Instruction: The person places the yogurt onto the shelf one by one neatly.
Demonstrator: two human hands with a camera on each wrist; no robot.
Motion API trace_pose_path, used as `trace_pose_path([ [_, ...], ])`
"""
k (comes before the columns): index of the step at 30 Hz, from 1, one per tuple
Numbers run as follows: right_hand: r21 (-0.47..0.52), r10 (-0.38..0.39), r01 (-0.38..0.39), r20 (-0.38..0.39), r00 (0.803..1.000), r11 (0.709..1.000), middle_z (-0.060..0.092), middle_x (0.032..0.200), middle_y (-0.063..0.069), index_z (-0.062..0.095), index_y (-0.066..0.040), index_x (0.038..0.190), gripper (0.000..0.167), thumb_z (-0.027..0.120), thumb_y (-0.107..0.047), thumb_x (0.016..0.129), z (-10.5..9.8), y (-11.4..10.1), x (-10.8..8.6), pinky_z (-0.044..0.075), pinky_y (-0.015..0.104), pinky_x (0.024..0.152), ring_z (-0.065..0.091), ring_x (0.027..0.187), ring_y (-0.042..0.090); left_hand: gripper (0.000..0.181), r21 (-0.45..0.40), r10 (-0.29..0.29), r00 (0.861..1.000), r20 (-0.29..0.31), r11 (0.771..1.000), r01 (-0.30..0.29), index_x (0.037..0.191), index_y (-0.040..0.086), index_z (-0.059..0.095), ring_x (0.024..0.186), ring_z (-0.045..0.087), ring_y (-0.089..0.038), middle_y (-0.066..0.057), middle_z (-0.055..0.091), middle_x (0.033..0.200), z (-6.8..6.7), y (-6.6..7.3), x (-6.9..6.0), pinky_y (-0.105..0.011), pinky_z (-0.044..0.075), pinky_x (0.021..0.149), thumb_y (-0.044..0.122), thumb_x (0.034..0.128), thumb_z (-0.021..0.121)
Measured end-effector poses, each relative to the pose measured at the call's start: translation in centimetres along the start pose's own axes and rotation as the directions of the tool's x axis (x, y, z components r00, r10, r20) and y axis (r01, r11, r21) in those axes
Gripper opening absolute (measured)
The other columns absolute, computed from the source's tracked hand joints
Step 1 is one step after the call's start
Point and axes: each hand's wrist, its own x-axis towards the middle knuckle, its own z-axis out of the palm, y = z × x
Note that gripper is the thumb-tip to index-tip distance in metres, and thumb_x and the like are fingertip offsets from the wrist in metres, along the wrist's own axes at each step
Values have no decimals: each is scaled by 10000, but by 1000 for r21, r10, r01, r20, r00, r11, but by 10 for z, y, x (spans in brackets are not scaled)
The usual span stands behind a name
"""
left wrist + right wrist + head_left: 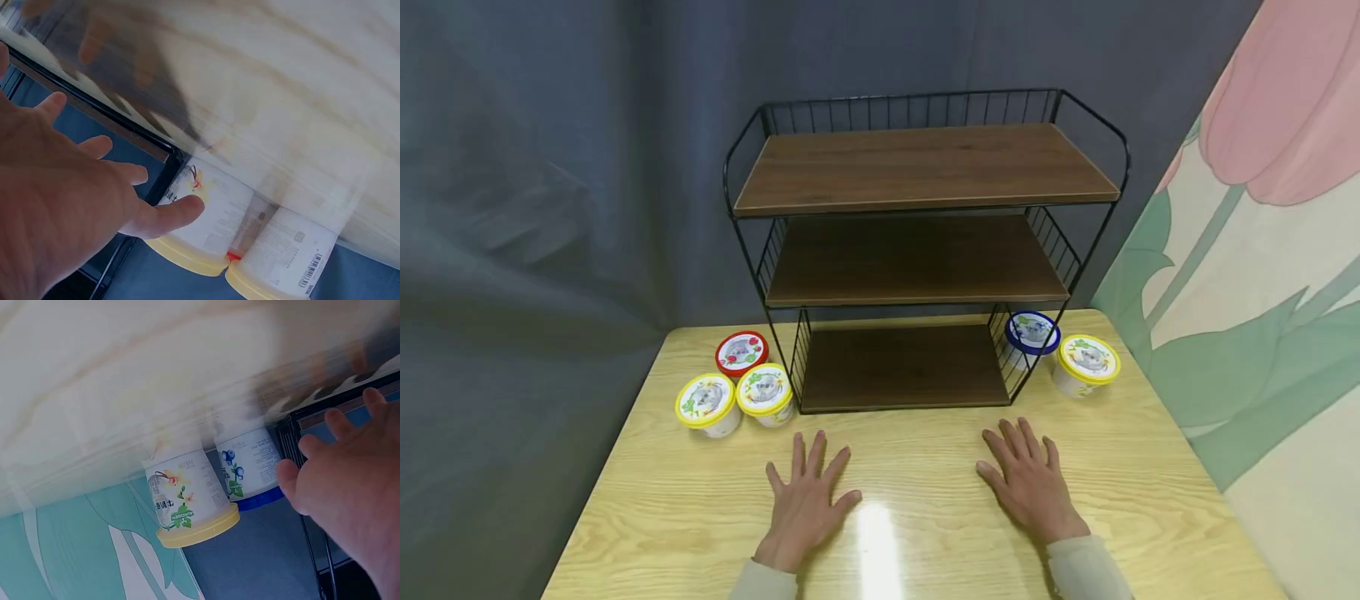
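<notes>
My left hand (808,504) is spread over the table in front of the rack, its fingers straight and holding nothing. To its upper left stand two yellow-lidded tubs (707,400) (284,250) and a red-lidded tub (742,353), grouped beside the rack. My right hand (1028,482) has its fingers extended too, with nothing in it. Beyond it, right of the rack, are a blue-lidded tub (1032,332) (250,465), partly behind the rack's side wires, and another yellow-lidded tub (1086,365) (190,500). In the head view both palms face the tabletop.
A three-tier rack (925,171) with brown wooden shelves and black wire sides stands at the back of the light wooden table (925,450). Behind it hangs a dark curtain (587,167). A tulip-patterned panel (1247,275) borders the right side.
</notes>
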Motion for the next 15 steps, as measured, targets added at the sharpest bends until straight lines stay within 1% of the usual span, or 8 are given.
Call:
trace_pose_path([
  [3,-28,5,-7,-66,998,1000,496,1488,135,579,-171,1370,470,571,-421,972,2,1,1,249,651,1078,328,1456,400,680,23,17,999,32,1000,-18,1495,293,454,1524,101,-475,-137,242,1649,-1,0,1,-871,127,990,601,902,577],
  [5,-51,5,-10,-93,996,999,500,1476,132,584,-168,1352,439,560,-403,983,1,3,4,268,646,1064,325,1456,390,683,32,17,999,38,999,-18,1497,295,450,1521,115,-476,-136,248,1647,0,0,0,-872,140,985,596,899,586],
  [9,-61,30,-37,-101,994,997,487,1465,134,573,-153,1339,405,518,-384,1010,0,14,9,283,639,1032,307,1451,378,676,35,15,999,39,999,-17,1494,291,455,1519,132,-475,-132,254,1646,1,0,-1,-869,150,986,591,902,586],
  [12,-39,78,-83,-102,992,996,478,1442,147,558,-132,1333,395,500,-370,1022,-3,28,11,279,635,1001,314,1423,381,668,26,14,999,44,1000,-15,1485,278,471,1521,130,-471,-131,259,1644,1,0,-1,-867,141,992,587,904,587],
  [15,-22,135,-139,-119,984,990,470,1415,167,538,-107,1333,398,482,-361,1032,-7,46,14,270,643,974,325,1388,400,655,10,15,999,45,1000,-16,1472,264,491,1522,129,-466,-130,273,1639,2,0,-1,-864,133,998,575,905,595],
])
